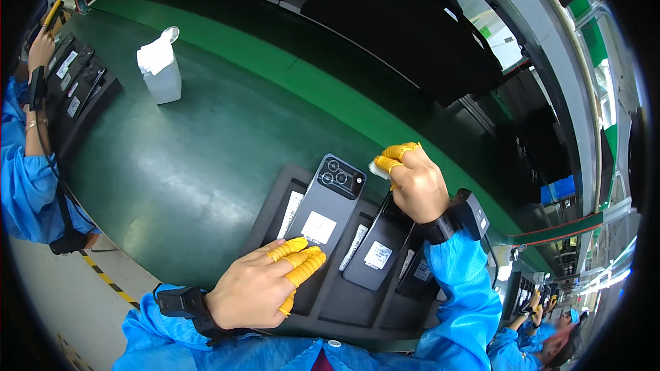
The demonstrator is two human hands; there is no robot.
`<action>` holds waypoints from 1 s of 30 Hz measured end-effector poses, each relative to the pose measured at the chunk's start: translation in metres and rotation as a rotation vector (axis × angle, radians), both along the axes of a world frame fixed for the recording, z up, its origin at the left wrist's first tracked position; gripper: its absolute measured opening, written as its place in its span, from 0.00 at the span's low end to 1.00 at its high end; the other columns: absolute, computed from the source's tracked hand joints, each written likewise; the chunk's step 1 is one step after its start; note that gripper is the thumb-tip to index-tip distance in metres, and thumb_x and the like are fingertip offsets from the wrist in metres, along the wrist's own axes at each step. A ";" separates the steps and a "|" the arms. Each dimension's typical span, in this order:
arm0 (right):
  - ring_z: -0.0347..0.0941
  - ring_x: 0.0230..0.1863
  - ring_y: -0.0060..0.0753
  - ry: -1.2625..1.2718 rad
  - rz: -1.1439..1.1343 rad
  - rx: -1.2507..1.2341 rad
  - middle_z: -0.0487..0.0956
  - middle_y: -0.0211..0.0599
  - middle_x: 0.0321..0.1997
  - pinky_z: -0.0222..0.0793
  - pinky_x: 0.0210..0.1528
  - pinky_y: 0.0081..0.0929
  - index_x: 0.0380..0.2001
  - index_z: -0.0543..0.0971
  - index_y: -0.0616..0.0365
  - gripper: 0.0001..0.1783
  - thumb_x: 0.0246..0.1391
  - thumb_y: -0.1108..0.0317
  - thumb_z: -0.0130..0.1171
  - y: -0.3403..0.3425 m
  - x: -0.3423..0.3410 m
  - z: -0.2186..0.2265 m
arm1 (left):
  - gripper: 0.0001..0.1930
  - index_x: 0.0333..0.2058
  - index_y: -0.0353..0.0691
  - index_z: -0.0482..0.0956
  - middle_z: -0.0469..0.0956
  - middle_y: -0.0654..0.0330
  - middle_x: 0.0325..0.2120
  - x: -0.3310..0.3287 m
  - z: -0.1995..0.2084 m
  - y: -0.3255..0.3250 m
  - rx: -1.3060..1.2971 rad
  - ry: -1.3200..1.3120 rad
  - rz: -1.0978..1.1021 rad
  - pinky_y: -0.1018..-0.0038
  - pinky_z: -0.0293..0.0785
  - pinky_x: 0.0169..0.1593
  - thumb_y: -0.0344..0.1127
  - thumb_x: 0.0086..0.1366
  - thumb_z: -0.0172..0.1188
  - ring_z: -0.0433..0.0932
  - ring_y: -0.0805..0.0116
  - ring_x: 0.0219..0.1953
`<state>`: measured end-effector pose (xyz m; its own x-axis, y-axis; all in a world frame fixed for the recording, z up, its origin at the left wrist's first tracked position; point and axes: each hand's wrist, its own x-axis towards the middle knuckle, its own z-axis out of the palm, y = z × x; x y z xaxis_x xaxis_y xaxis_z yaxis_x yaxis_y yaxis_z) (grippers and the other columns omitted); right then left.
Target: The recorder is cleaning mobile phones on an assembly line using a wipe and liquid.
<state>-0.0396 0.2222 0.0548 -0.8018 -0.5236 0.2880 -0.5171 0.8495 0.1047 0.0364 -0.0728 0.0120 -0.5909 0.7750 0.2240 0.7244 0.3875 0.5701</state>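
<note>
My left hand (pixel 265 283), with yellow finger cots on its fingers, is closed on the lower end of a dark grey smartphone (pixel 311 209). The phone's back faces up, showing a camera block and a white label, and it lies tilted over a black tray (pixel 275 206). My right hand (pixel 414 182), also in yellow cots, pinches a small white wipe (pixel 377 168) above the tray's far edge. Beneath that hand a second smartphone (pixel 368 264) with a white label rests in a slot. Another dark phone (pixel 417 275) sits farther right, partly hidden by my sleeve.
A white plastic bottle (pixel 162 82) with a wipe on top stands on the green table (pixel 158 165). At the far left a co-worker's arm (pixel 38 117) is beside another tray of phones (pixel 75 89). More co-workers (pixel 536 336) sit at the lower right.
</note>
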 end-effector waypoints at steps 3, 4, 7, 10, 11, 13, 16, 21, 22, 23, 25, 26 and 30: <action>0.77 0.40 0.43 0.071 0.176 -0.216 0.81 0.42 0.40 0.77 0.44 0.35 0.34 0.85 0.60 0.13 0.40 0.79 0.62 -0.029 -0.004 -0.002 | 0.32 0.60 0.40 0.72 0.76 0.57 0.55 -0.001 0.000 0.000 -0.002 -0.013 0.005 0.62 0.64 0.66 0.30 0.52 0.58 0.73 0.58 0.59; 0.77 0.43 0.42 0.042 0.254 -0.235 0.81 0.42 0.44 0.77 0.48 0.33 0.34 0.85 0.60 0.14 0.40 0.77 0.63 -0.041 -0.004 -0.001 | 0.32 0.60 0.40 0.72 0.76 0.57 0.55 -0.001 -0.002 0.000 -0.002 -0.011 0.001 0.62 0.64 0.66 0.30 0.52 0.58 0.73 0.58 0.59; 0.77 0.45 0.41 -0.002 0.454 -0.158 0.81 0.38 0.40 0.77 0.49 0.32 0.33 0.84 0.60 0.14 0.38 0.73 0.63 -0.051 -0.011 -0.025 | 0.33 0.60 0.41 0.72 0.76 0.57 0.55 -0.003 -0.004 0.000 0.016 -0.027 -0.014 0.62 0.64 0.66 0.30 0.52 0.58 0.73 0.58 0.60; 0.77 0.38 0.39 0.118 0.290 0.042 0.79 0.36 0.31 0.78 0.43 0.34 0.31 0.85 0.60 0.11 0.39 0.74 0.62 -0.029 -0.036 -0.019 | 0.33 0.61 0.41 0.71 0.76 0.57 0.54 0.001 -0.002 0.000 0.012 -0.030 -0.001 0.62 0.65 0.66 0.30 0.52 0.58 0.73 0.58 0.59; 0.77 0.37 0.39 0.151 0.216 0.094 0.80 0.36 0.30 0.78 0.41 0.34 0.31 0.86 0.59 0.11 0.39 0.75 0.62 -0.014 -0.050 -0.022 | 0.33 0.61 0.41 0.71 0.76 0.57 0.54 0.002 -0.002 0.000 0.012 -0.035 -0.005 0.62 0.65 0.66 0.30 0.52 0.58 0.73 0.58 0.59; 0.78 0.37 0.41 0.081 0.022 -0.005 0.80 0.37 0.29 0.78 0.42 0.35 0.32 0.87 0.56 0.14 0.39 0.79 0.61 -0.004 -0.051 -0.012 | 0.33 0.61 0.41 0.71 0.76 0.57 0.54 -0.002 -0.002 0.001 0.019 -0.028 -0.004 0.62 0.65 0.66 0.30 0.52 0.58 0.73 0.58 0.59; 0.77 0.37 0.44 0.070 0.026 -0.109 0.80 0.38 0.31 0.77 0.43 0.36 0.35 0.86 0.55 0.17 0.39 0.81 0.60 -0.012 -0.044 -0.009 | 0.33 0.61 0.41 0.71 0.76 0.57 0.54 0.000 -0.002 0.000 -0.001 -0.031 -0.011 0.62 0.65 0.66 0.30 0.52 0.58 0.73 0.58 0.59; 0.77 0.40 0.42 0.041 0.232 -0.247 0.80 0.38 0.34 0.76 0.44 0.34 0.35 0.85 0.57 0.15 0.39 0.78 0.61 -0.048 -0.030 -0.020 | 0.32 0.60 0.41 0.72 0.77 0.57 0.54 -0.001 -0.002 0.001 0.009 -0.021 -0.004 0.62 0.65 0.66 0.30 0.52 0.58 0.73 0.58 0.59; 0.76 0.40 0.41 -0.010 0.144 -0.141 0.80 0.38 0.34 0.76 0.43 0.33 0.31 0.85 0.59 0.11 0.39 0.76 0.63 -0.052 -0.024 -0.020 | 0.32 0.60 0.41 0.72 0.77 0.57 0.54 -0.002 -0.002 0.001 0.007 -0.023 -0.008 0.62 0.65 0.66 0.30 0.52 0.58 0.73 0.58 0.59; 0.76 0.40 0.41 -0.011 0.139 -0.143 0.80 0.38 0.34 0.76 0.43 0.33 0.31 0.85 0.59 0.11 0.39 0.76 0.63 -0.049 -0.018 -0.022 | 0.32 0.60 0.41 0.72 0.77 0.56 0.54 -0.002 -0.003 0.002 0.012 -0.027 -0.004 0.62 0.65 0.66 0.30 0.52 0.58 0.73 0.57 0.59; 0.76 0.41 0.40 0.046 0.088 -0.077 0.79 0.39 0.34 0.76 0.42 0.33 0.27 0.84 0.62 0.08 0.38 0.75 0.63 -0.039 -0.007 -0.022 | 0.32 0.60 0.41 0.72 0.77 0.56 0.54 -0.003 -0.002 0.002 0.018 -0.030 -0.004 0.62 0.65 0.66 0.30 0.52 0.58 0.73 0.57 0.59; 0.76 0.42 0.39 0.041 0.074 -0.068 0.79 0.39 0.34 0.76 0.41 0.33 0.25 0.84 0.63 0.08 0.36 0.76 0.63 -0.032 -0.001 -0.022 | 0.32 0.60 0.41 0.72 0.77 0.56 0.54 -0.003 -0.001 0.000 0.003 -0.021 -0.001 0.62 0.66 0.65 0.30 0.52 0.59 0.73 0.57 0.59; 0.75 0.41 0.42 -0.162 -0.002 -0.024 0.80 0.40 0.37 0.76 0.43 0.35 0.28 0.84 0.61 0.12 0.33 0.79 0.61 -0.007 0.025 0.007 | 0.31 0.59 0.40 0.73 0.77 0.56 0.53 0.000 0.000 0.001 -0.005 0.000 0.014 0.62 0.66 0.65 0.30 0.52 0.59 0.73 0.56 0.59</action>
